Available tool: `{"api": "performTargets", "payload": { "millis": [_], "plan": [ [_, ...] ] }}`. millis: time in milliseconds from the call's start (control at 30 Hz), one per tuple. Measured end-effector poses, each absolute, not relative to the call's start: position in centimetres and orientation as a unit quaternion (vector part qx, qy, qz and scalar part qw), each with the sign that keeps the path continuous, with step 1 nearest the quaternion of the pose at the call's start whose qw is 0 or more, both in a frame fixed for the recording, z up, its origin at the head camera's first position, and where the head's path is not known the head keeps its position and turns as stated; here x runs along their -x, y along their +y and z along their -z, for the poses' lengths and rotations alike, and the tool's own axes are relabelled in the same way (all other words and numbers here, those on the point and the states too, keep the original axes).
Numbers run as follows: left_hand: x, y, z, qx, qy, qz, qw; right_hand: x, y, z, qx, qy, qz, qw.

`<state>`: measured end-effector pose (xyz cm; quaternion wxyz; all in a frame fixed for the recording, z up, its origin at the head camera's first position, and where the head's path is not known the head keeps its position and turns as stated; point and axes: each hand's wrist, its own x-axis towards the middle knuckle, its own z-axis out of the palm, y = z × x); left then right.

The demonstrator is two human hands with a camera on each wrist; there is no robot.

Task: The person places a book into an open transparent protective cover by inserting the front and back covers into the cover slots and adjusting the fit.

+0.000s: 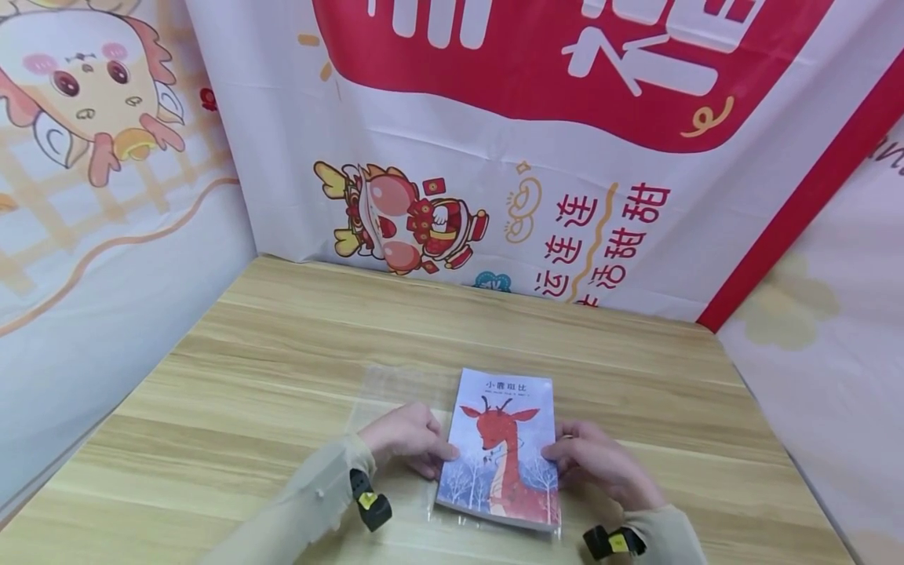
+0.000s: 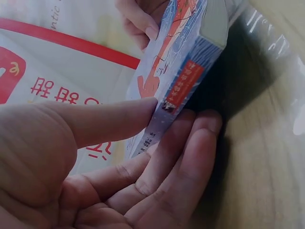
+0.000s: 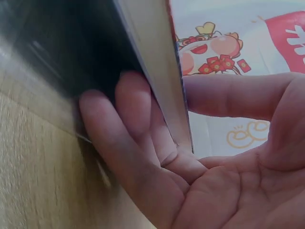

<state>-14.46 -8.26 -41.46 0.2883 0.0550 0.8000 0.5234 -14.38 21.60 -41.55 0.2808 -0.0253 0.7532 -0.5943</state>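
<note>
A book [image 1: 503,447] with a red deer on a pale blue cover is held up over the table, its cover facing the head camera. My left hand [image 1: 410,439] pinches the spine side, thumb on the cover and fingers beneath, as the left wrist view shows at the spine [image 2: 183,86]. On the opposite side my right hand [image 1: 600,463] grips the page edge [image 3: 157,67], thumb on the front and fingers behind. A clear plastic sleeve [image 1: 384,388] lies under and to the left of the book, its edge showing below the book's bottom.
The wood-grain table [image 1: 233,377] extends around the hands. Behind it hangs a white and red printed cloth [image 1: 438,118], with another patterned cloth [image 1: 120,227] along the left side and a pale one [image 1: 812,353] on the right. Each wrist wears a black strap [image 1: 370,502].
</note>
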Motion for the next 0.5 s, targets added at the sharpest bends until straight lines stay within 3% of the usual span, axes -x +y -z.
{"api": "performTargets", "payload": {
  "millis": [500],
  "plan": [
    [16.3, -8.4, 42.0, -0.040, 0.786, -0.543, 0.293, 15.0, 21.3, 41.7, -0.012, 0.786, 0.568, 0.245]
  ]
}}
